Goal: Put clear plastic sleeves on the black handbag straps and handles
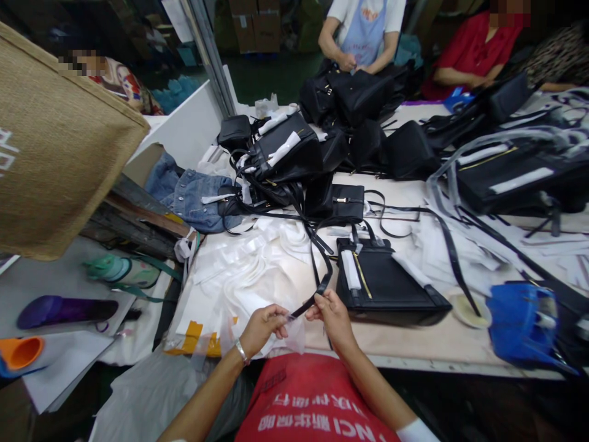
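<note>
Close in front of my red apron, both hands are on a black strap (321, 282). My left hand (264, 329) pinches its lower end, where a clear plastic piece (294, 336) hangs. Fingers of my right hand (332, 310) grip the strap a little further along. To the right of my hands lies a black handbag (391, 276) with a gold zip and white wrapping on its handles and side. The strap's upper part runs back among other black straps; its far end is hard to trace.
White wrapping sheets (239, 264) are piled left. More black bags (294, 147) crowd the table's back, with others (510, 175) at right. A round dish (472, 309) and a blue pouch (522, 322) sit near the right edge. A co-worker in a blue apron (365, 34) stands opposite.
</note>
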Action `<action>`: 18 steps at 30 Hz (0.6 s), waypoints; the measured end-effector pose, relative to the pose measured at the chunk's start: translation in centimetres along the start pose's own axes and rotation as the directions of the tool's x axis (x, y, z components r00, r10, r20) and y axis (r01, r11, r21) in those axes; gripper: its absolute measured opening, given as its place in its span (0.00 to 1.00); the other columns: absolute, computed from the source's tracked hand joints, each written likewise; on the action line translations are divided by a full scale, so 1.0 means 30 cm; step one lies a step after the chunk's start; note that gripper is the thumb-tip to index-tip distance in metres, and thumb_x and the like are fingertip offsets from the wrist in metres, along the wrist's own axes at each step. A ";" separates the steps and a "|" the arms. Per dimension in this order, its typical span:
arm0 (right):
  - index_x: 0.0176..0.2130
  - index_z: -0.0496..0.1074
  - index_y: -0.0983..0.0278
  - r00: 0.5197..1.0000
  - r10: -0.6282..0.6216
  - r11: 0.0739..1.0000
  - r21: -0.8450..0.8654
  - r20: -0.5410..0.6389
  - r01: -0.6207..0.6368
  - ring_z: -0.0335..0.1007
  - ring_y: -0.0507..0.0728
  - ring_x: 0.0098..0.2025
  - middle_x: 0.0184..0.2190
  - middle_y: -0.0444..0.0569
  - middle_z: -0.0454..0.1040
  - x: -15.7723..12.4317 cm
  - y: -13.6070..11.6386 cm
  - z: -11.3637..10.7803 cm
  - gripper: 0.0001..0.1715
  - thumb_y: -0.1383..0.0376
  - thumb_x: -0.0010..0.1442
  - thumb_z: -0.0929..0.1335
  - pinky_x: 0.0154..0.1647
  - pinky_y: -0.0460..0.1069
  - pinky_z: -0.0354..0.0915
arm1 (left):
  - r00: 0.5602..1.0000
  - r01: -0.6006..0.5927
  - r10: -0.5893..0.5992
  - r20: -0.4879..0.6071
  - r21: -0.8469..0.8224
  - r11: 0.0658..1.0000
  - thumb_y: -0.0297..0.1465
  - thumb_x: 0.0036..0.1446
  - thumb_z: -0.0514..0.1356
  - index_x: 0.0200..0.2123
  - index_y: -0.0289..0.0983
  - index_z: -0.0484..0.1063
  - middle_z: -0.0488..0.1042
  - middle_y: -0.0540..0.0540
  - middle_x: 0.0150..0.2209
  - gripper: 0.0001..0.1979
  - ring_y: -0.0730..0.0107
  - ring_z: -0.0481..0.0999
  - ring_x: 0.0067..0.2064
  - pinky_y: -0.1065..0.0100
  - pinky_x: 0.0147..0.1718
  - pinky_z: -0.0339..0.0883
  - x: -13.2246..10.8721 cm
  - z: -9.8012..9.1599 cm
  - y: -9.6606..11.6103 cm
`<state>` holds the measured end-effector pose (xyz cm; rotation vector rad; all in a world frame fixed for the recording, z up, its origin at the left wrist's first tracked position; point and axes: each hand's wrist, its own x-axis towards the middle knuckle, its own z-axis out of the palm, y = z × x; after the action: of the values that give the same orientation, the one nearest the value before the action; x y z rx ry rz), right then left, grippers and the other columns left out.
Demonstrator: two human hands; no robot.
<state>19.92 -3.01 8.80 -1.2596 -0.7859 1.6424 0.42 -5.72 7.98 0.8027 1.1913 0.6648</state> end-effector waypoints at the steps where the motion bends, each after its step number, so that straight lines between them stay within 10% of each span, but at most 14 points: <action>1: 0.35 0.61 0.62 1.000 0.005 1.000 -0.008 0.010 -0.005 0.69 0.51 0.21 0.20 0.42 0.73 -0.002 0.003 -0.003 0.17 0.52 0.56 0.66 0.25 0.45 0.67 | 1.000 0.020 -0.020 0.012 -0.018 1.000 0.36 0.51 0.60 0.39 0.31 0.69 0.75 0.47 0.21 0.15 0.73 0.72 0.21 0.72 0.24 0.65 0.002 0.002 -0.001; 18: 0.29 0.65 0.63 1.000 0.005 0.999 -0.053 -0.030 -0.006 0.62 0.49 0.22 0.19 0.40 0.66 0.001 0.048 -0.048 0.15 0.55 0.52 0.69 0.22 0.43 0.60 | 0.980 0.200 -0.200 -0.015 -0.016 0.980 0.39 0.42 0.66 0.27 0.33 0.68 0.71 0.51 0.15 0.16 0.72 0.71 0.16 0.74 0.17 0.61 0.020 0.063 0.007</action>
<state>20.92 -3.60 7.11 -1.3215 -0.8132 1.6130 2.39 -5.46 8.15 0.6557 1.2615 0.5146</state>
